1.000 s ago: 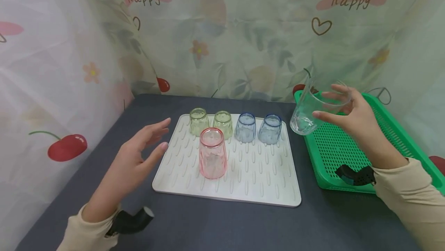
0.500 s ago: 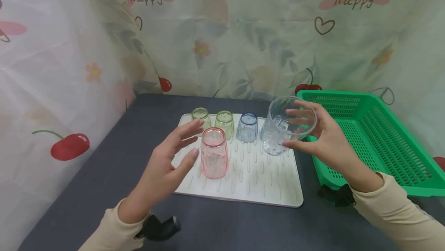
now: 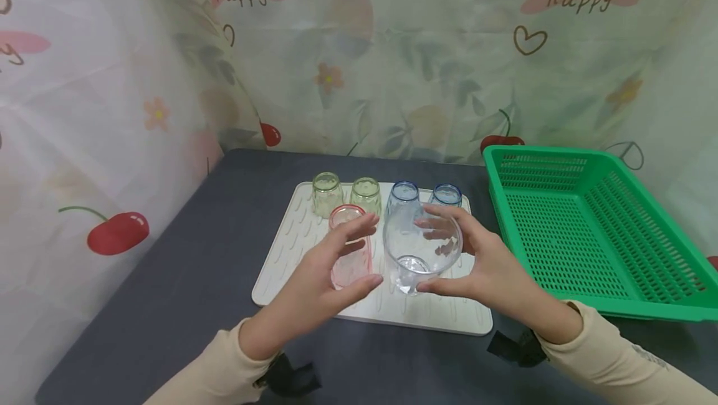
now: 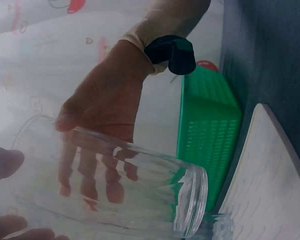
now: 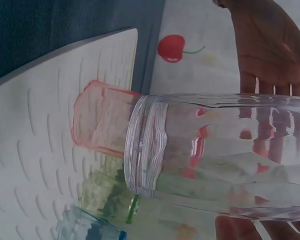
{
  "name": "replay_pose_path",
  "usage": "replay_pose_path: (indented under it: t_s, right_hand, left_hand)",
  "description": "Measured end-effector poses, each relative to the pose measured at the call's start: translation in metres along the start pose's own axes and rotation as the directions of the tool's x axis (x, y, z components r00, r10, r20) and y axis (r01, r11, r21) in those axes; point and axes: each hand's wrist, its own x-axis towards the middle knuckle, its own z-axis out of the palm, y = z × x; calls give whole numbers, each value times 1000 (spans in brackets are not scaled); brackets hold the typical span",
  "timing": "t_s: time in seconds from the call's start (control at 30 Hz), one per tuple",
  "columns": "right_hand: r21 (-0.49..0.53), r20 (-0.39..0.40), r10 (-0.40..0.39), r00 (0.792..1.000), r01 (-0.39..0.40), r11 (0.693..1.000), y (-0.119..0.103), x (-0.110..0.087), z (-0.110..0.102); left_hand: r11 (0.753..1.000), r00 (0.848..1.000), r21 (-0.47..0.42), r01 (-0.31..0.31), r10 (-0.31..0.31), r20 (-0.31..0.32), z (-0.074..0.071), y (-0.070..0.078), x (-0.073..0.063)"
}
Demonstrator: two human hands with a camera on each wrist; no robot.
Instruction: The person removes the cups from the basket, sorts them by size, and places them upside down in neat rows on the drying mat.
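Note:
A tall clear glass (image 3: 412, 249) is in my right hand (image 3: 488, 268), whose thumb and fingers grip it near its rim. It is tilted, with its base above the white ridged drying mat (image 3: 468, 314). My left hand (image 3: 314, 296) has fingers spread and thumb apart, just left of the clear glass, and holds nothing. Partly behind it on the mat stands a pink glass (image 3: 350, 271). In the left wrist view, right-hand fingers show through the clear glass (image 4: 140, 190). The right wrist view shows its base in front of the pink glass (image 5: 102, 117).
Along the mat's back edge stand two green glasses (image 3: 327, 196) and two blue glasses (image 3: 404, 192), partly behind the clear glass. A green plastic basket (image 3: 645, 311) sits at the right on the dark table (image 3: 185, 268). Patterned curtains (image 3: 381, 68) hang behind and at the sides.
My right hand has carried the clear glass leftward and toward me, from beside the basket to over the mat. My left hand has moved right, in front of the pink glass.

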Motion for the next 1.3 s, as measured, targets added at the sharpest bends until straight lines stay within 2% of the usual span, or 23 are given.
replay_pose_path:
  t_s: [0.2, 0.37, 0.57, 0.7, 0.97, 1.2, 1.3]
  right_hand:
    - [7, 41, -4, 999, 4, 1000, 2, -4, 12]
    - [23, 57, 0, 998, -2, 1000, 3, -6, 18]
    - [3, 66, 33, 997, -33, 999, 4, -8, 23]
    - [-9, 69, 37, 997, -36, 999, 4, -8, 24]
    - [35, 74, 7, 997, -10, 999, 3, -9, 27]
    - [76, 92, -9, 996, 2, 997, 8, -11, 31]
    - [99, 125, -14, 992, 2, 995, 13, -13, 35]
  left_hand:
    - [996, 997, -61, 64, -61, 50, 14, -3, 0]
    - [991, 994, -83, 104, -101, 33, 22, -7, -2]
    - [989, 993, -82, 120, -120, 12, 29, -9, -1]
    - [993, 994, -60, 106, -106, -4, 31, -10, 0]
    - [1000, 998, -17, 26, -27, -57, 30, -13, 0]
    - [993, 996, -112, 41, -50, -78, 25, -7, 1]
    - [989, 995, -150, 2, -17, -97, 22, -3, 1]
